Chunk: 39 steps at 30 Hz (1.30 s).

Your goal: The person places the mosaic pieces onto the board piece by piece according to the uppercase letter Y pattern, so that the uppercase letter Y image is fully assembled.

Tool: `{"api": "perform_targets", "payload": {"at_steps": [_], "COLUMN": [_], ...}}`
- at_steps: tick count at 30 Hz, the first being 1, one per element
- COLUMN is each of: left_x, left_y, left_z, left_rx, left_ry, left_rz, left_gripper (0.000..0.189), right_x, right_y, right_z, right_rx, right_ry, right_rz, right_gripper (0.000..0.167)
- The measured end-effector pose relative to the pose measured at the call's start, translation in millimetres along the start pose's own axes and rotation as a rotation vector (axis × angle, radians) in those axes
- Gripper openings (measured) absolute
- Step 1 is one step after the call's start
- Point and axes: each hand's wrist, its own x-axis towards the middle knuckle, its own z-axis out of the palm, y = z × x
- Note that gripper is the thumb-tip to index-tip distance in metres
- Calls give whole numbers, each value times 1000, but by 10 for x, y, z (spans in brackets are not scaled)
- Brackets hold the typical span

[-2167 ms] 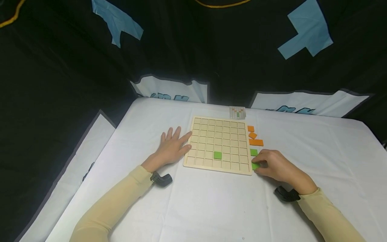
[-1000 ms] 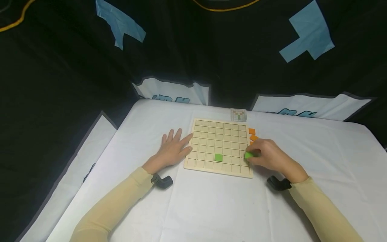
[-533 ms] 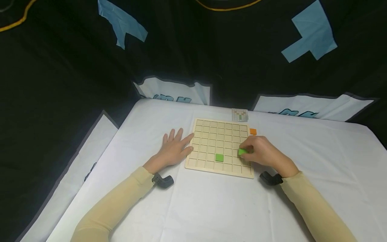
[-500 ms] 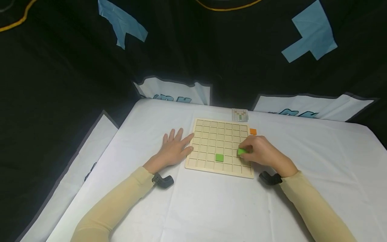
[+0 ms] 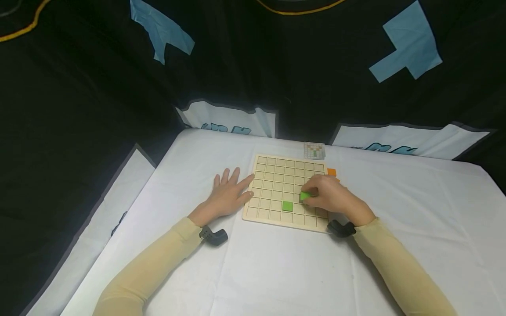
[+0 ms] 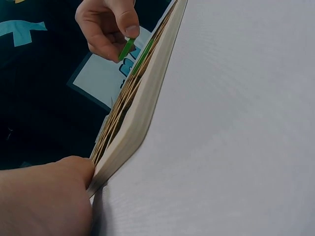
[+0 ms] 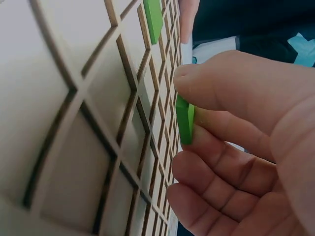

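Observation:
A pale wooden grid board (image 5: 272, 175) lies flat on the white table. One green square tile (image 5: 287, 206) sits in a cell near its front edge. My right hand (image 5: 330, 195) pinches a second green tile (image 7: 185, 118) between thumb and fingers, held just above the board's right half. In the left wrist view that pinched tile (image 6: 126, 49) is seen edge-on over the board. My left hand (image 5: 225, 195) lies with fingers spread beside the board, thumb and index fingertip touching its left edge.
An orange tile (image 5: 331, 172) rests by the board's right edge, with more orange partly hidden behind my right hand. A small card with a printed grid pattern (image 5: 314, 150) lies beyond the board. Dark curtains (image 5: 308, 87) hang behind the table.
My right hand has picked up the green tile from beside the board and carried it left over the grid. My left hand has stayed at the board's left edge.

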Motion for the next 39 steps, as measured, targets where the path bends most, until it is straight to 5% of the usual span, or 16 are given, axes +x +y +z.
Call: {"api": "perform_targets", "payload": {"at_steps": [14,39], "left_x": [-10,1], "left_y": [15,14], "left_z": [-7,-14], "left_rx": [-5,-14], "left_ry": [6,0], "left_rz": [4,-4], "left_gripper": [63,63], "right_x": [152,306], "right_y": [-77,-140], "right_z": [147,237], "right_rx": [-48,-30], "right_ry": [66,20], "right_rz": [-154,-109], "right_gripper": [21,23]}}
